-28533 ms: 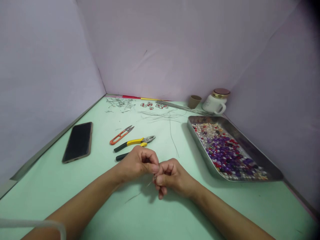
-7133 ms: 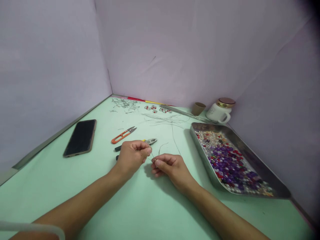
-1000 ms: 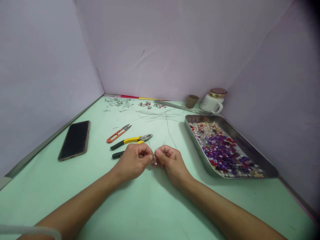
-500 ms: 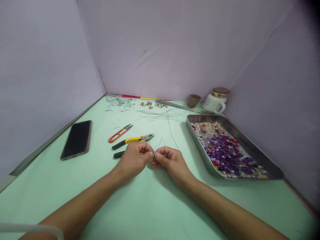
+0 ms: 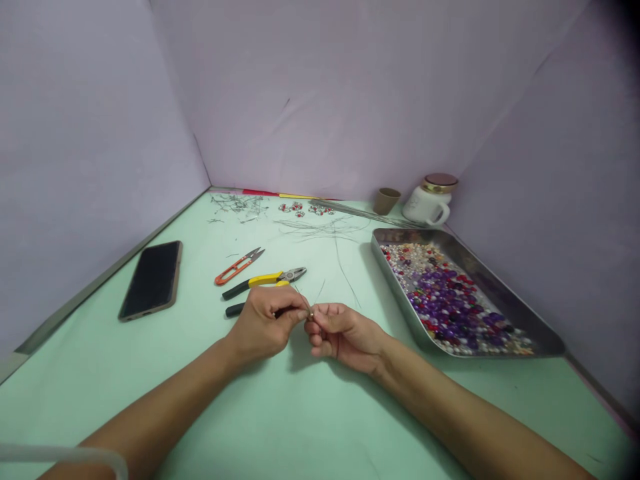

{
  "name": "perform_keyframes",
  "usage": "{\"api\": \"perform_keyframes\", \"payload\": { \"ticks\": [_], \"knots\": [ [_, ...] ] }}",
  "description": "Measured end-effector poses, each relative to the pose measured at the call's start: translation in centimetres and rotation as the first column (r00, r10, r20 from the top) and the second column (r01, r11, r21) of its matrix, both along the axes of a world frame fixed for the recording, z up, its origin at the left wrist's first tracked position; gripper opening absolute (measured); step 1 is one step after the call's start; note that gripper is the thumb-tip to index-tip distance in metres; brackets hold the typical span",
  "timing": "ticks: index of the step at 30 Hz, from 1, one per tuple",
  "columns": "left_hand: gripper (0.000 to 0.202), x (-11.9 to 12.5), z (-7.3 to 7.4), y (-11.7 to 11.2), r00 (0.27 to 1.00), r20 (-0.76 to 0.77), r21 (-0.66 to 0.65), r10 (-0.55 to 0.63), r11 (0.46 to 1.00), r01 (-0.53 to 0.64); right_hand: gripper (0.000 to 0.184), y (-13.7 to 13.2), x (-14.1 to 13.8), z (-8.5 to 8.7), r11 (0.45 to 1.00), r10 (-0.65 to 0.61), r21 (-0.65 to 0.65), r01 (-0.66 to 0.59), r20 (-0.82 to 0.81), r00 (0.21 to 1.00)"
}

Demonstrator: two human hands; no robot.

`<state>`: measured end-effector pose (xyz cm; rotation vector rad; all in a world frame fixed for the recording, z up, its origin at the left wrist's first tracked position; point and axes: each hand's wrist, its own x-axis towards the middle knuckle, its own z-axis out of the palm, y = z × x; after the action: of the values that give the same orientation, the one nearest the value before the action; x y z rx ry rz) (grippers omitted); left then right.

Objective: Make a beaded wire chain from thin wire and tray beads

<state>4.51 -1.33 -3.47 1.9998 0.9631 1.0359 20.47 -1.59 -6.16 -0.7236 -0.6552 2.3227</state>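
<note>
My left hand (image 5: 266, 321) and my right hand (image 5: 347, 333) meet fingertip to fingertip above the table. Both pinch a thin wire (image 5: 321, 289), whose loose ends stick up past my fingers. A tiny shiny piece, perhaps a bead, shows between the fingertips; most of it is hidden. Under and behind my left hand lie pliers (image 5: 265, 280) with yellow and black handles. A second tool's black handle (image 5: 234, 310) pokes out beside that hand, the rest covered. Orange thread snips (image 5: 239, 267) rest farther back.
On the right, a metal tray (image 5: 400, 293) holds many coloured beads. A phone (image 5: 151, 280) lies at left. Toward the back are wire scraps (image 5: 243, 205), red beaded pieces (image 5: 299, 209), loose wires (image 5: 320, 230), a brown cup (image 5: 387, 201) and a white lidded mug (image 5: 428, 204).
My right hand has rolled palm-up, its lower fingers now showing. My left hand has tilted slightly, and the pinched spot sits a little lower. The table things stay put.
</note>
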Motion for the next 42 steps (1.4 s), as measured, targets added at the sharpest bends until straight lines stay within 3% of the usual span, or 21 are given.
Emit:
{"api": "perform_keyframes", "payload": {
  "ticks": [4, 7, 10, 12, 15, 18, 26, 30, 33, 39, 42],
  "knots": [
    [0.014, 0.1, -0.2, 0.0, 0.999, 0.043, 0.025, -0.033, 0.999, 0.032, 0.023, 0.6, 0.6, 0.0, 0.981, 0.149, -0.107, -0.159, -0.095, 0.984],
    [0.013, 0.1, -0.2, 0.0, 0.998, 0.048, -0.007, -0.028, 1.0, 0.028, 0.026, 0.8, 0.7, 0.0, 0.971, 0.183, -0.14, -0.195, -0.093, 0.979],
    [0.012, 0.0, -0.2, -0.1, 1.0, 0.018, -0.083, -0.001, 0.997, 0.003, 0.023, 0.5, 0.5, 0.3, 0.992, 0.087, -0.094, -0.084, 0.033, 0.996],
    [0.011, 0.0, -0.1, -0.1, 0.999, 0.023, -0.181, 0.042, 0.983, -0.037, 0.021, 0.2, 0.1, 0.6, 0.999, -0.046, 0.033, 0.041, 0.161, 0.986],
    [0.01, 0.0, -0.2, 0.1, 0.988, 0.118, -0.351, 0.098, 0.935, -0.051, 0.021, -0.3, -0.5, 1.0, 0.951, -0.235, 0.262, 0.162, 0.279, 0.931],
    [0.008, -0.1, -0.4, 0.4, 0.978, 0.177, -0.424, 0.114, 0.905, -0.029, 0.023, -0.5, -0.8, 1.1, 0.921, -0.297, 0.339, 0.19, 0.299, 0.907],
    [0.008, -0.2, -0.4, 0.4, 0.993, 0.109, -0.344, 0.032, 0.939, 0.008, 0.02, -0.4, -0.4, 0.6, 0.95, -0.202, 0.276, 0.143, 0.201, 0.959],
    [0.007, -0.2, -0.4, 0.5, 0.992, 0.125, -0.417, 0.017, 0.908, 0.037, 0.016, -0.2, -0.1, 0.5, 0.962, -0.182, 0.228, 0.148, 0.133, 0.974],
    [0.007, -0.3, -0.5, 0.6, 0.994, 0.105, -0.404, 0.02, 0.915, 0.024, 0.013, -0.1, -0.2, 0.5, 0.961, -0.191, 0.229, 0.153, 0.155, 0.969],
    [0.01, -0.4, -0.2, 0.6, 0.999, -0.008, -0.257, 0.052, 0.965, -0.052, 0.022, -0.3, -0.4, 0.5, 0.948, -0.238, 0.272, 0.166, 0.259, 0.936],
    [0.008, -0.4, -0.2, 0.6, 0.999, 0.007, -0.336, 0.044, 0.941, -0.039, 0.024, -0.2, -0.3, 0.4, 0.939, -0.254, 0.299, 0.17, 0.269, 0.929]
  ]
}}
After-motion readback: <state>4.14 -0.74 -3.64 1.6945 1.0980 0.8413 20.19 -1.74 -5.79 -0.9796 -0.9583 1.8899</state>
